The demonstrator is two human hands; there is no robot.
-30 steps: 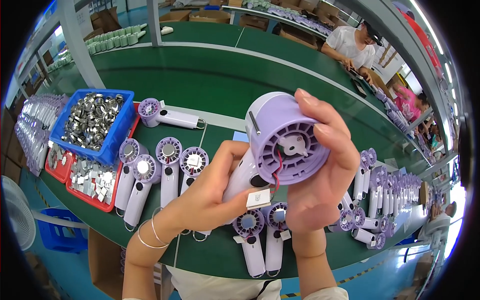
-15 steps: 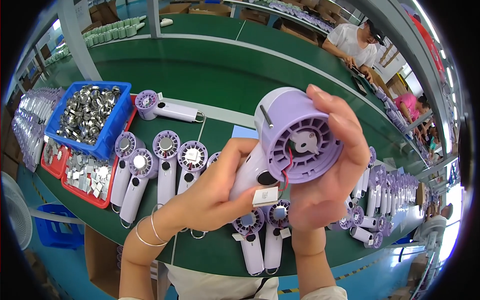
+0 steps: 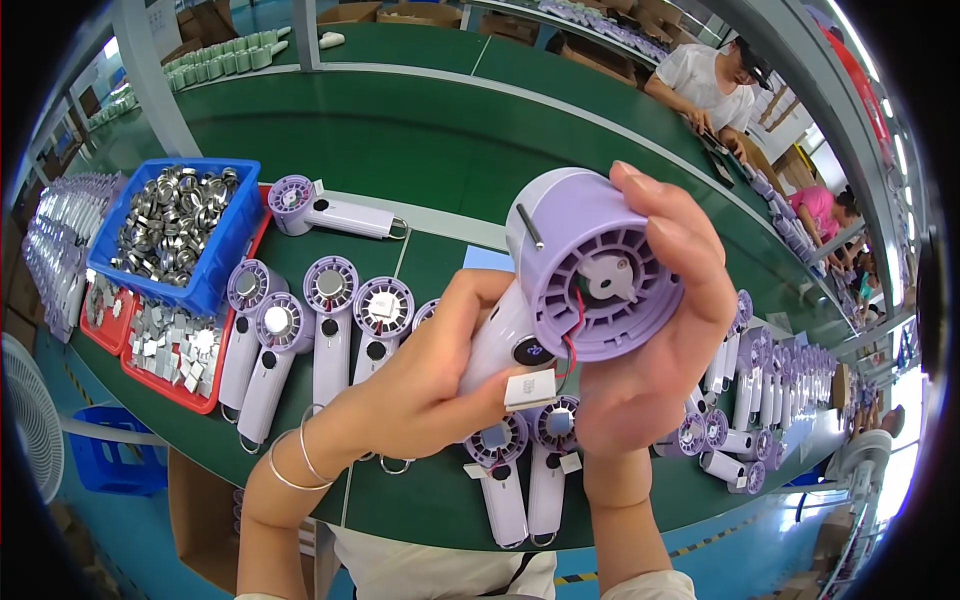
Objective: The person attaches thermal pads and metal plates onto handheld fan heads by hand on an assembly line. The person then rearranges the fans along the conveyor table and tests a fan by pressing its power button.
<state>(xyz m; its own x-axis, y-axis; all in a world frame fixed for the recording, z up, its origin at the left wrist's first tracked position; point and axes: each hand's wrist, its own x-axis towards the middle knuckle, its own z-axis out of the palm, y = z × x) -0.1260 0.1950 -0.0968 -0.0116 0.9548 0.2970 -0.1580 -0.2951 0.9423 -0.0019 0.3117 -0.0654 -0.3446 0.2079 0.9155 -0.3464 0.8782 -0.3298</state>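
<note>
A lilac handheld fan [image 3: 565, 215] is held up over the bench, its round open head tilted toward me. My left hand [image 3: 430, 375] wraps its handle, with the thumb near a small round display [image 3: 530, 350] that is lit. My right hand [image 3: 665, 375] cups the rim of the head from the right, fingers curled over it. Inside the head, slots ring a hub with a pale bracket. From it a red wire [image 3: 571, 345] runs out to a white square pad [image 3: 531, 390] beside my left thumb. A short metal pin sticks out of the casing.
On the left, a blue bin [image 3: 150, 290] of silvery metal caps stands by a red tray [image 3: 160, 383] of white square pads. More lilac fans [image 3: 335, 340] lie on the green bench [image 3: 400, 110], with several at the right. A co-worker [image 3: 705, 90] sits across the bench.
The display on the fan's handle has lit up; it was dark before. Both hands and the fan have stayed nearly in place.
</note>
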